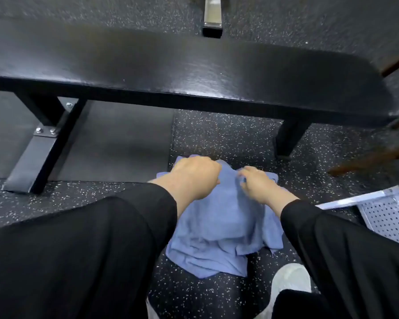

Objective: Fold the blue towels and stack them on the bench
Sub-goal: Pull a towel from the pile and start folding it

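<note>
Here both hands, left hand [195,174] and right hand [256,181], are pinching the far edge of the blue towels [219,226], which are lying heaped on the floor [217,134] below the bench [171,72].

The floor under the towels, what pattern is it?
Black floor flecked with small white specks, clearest in the head view, just beyond the blue towels.
</note>
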